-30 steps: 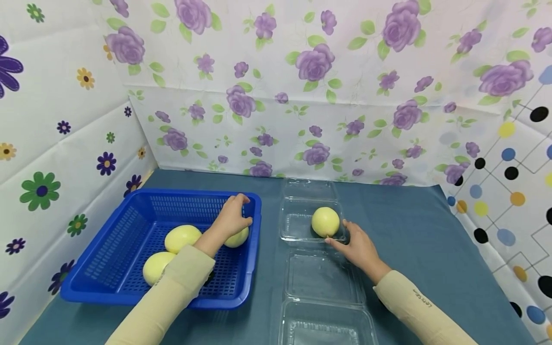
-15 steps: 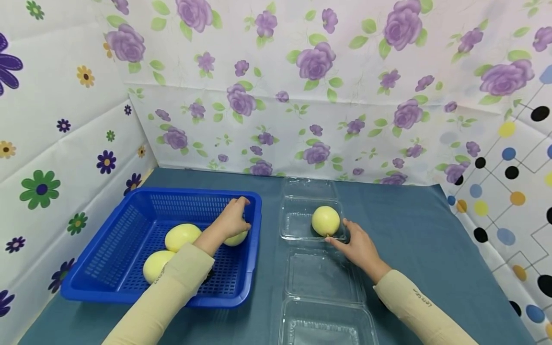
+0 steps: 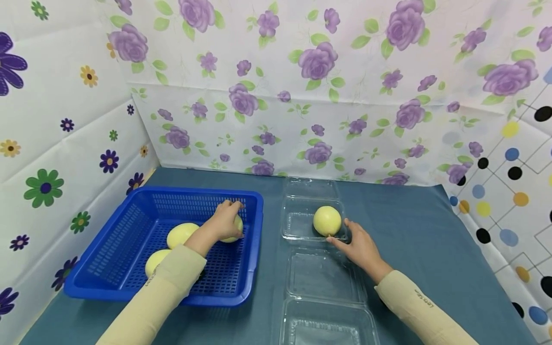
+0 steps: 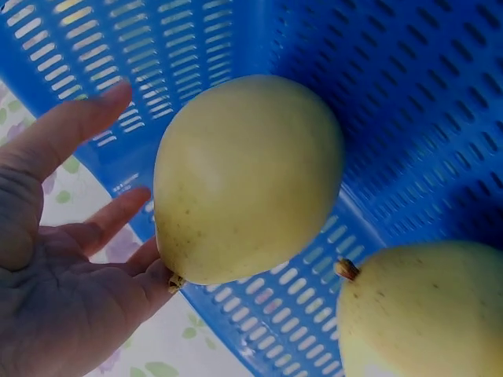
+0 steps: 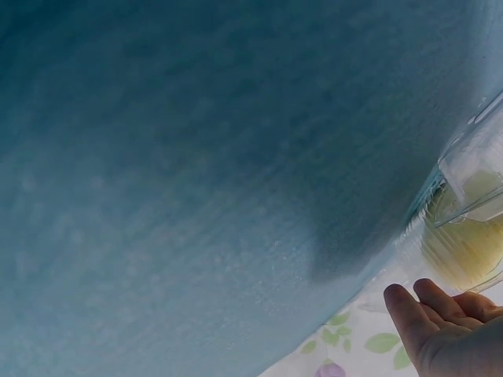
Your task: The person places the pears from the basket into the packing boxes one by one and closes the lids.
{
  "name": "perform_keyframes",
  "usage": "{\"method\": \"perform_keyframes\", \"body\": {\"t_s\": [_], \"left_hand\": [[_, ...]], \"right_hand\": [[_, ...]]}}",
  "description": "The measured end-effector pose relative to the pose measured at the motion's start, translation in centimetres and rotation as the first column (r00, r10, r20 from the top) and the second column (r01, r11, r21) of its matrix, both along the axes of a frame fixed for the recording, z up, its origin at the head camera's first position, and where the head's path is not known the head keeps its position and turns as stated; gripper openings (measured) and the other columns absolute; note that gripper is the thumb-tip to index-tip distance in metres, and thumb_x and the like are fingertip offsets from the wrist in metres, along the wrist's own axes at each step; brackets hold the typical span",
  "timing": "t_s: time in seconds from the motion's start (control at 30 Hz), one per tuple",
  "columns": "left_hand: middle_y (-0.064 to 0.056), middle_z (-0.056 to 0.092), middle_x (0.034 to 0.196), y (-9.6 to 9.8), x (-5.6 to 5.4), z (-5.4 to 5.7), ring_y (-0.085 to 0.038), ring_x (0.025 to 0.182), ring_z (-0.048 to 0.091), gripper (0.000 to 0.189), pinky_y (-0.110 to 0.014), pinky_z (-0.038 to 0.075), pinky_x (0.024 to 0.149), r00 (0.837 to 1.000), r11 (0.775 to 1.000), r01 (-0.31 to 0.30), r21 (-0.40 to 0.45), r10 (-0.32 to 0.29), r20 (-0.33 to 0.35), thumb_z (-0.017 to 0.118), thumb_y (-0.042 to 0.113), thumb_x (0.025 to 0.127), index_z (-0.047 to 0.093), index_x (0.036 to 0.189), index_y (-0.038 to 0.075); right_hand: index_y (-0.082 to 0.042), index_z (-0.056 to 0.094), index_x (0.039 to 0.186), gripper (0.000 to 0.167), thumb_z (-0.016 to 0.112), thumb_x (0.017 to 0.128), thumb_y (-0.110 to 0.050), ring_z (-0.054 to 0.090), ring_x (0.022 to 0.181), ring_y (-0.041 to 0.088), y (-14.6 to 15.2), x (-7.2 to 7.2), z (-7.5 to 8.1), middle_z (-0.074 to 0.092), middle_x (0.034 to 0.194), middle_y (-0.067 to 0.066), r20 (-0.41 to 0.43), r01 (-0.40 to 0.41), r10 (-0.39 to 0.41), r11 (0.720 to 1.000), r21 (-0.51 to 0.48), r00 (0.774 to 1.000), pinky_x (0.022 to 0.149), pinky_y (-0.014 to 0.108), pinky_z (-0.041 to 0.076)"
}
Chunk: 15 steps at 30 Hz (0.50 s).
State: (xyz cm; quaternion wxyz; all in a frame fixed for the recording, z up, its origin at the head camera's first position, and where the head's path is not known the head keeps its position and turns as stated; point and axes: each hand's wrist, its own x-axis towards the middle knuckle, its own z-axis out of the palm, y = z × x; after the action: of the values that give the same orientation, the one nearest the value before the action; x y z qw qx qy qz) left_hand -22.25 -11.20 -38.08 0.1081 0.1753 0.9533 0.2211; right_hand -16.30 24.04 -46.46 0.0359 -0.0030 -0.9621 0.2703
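In the head view my left hand (image 3: 223, 221) reaches into the blue basket (image 3: 247, 282) over a pale yellow melon (image 4: 250, 181). The left wrist view shows that hand's fingers spread, some of their tips at the melon's edge near its stem; one fingertip stands apart from it. Two more yellow melons (image 3: 183, 235) lie in the basket, one partly behind the sleeve. On the right, my right hand (image 3: 361, 249) has thumb and fingers spread at the near right corner of a clear plastic box (image 3: 297, 225). A yellow melon (image 3: 327, 221) sits in that box.
A second clear plastic box (image 3: 323, 330) lies open nearer me, its lid (image 3: 321, 275) toward the first box. Blue-grey cloth (image 3: 405, 230) covers the table. Flowered sheets (image 3: 280, 129) stand behind, with printed sheets at both sides.
My left hand and the melon under it have shifted slightly left, away from the basket's right wall. The right hand and the melon in the clear box have stayed put.
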Motion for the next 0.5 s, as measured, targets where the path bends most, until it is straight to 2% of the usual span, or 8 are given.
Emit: {"method": "perform_keyframes", "body": {"t_s": [0.27, 0.5], "left_hand": [[-0.031, 0.041, 0.132, -1.1, 0.1, -0.2, -0.049, 0.127, 0.034, 0.076, -0.058, 0.04, 0.098, 0.998, 0.998, 0.048, -0.051, -0.05, -0.031, 0.083, 0.003, 0.066, 0.047, 0.132, -0.003], [-0.03, 0.039, 0.138, -1.8, 0.0, -0.2, -0.048, 0.131, 0.032, 0.084, -0.058, 0.037, 0.102, 0.999, 0.989, 0.053, -0.14, -0.053, 0.006, 0.084, 0.002, 0.065, 0.041, 0.138, -0.005]], "right_hand": [[0.006, 0.035, 0.143, 0.092, 0.064, 0.082, -0.058, 0.04, 0.129, 0.044, 0.0, 0.1, 0.1, 0.041, 0.142, 0.027, 0.006, 0.003, -0.003, 1.0, -0.004, 1.0, 0.097, 0.06, 0.039], [0.006, 0.035, 0.143, 0.092, 0.064, 0.082, -0.058, 0.04, 0.129, 0.044, 0.0, 0.0, 0.1, 0.041, 0.142, 0.027, 0.011, 0.006, -0.005, 1.0, -0.012, 1.0, 0.098, 0.06, 0.039]]}}
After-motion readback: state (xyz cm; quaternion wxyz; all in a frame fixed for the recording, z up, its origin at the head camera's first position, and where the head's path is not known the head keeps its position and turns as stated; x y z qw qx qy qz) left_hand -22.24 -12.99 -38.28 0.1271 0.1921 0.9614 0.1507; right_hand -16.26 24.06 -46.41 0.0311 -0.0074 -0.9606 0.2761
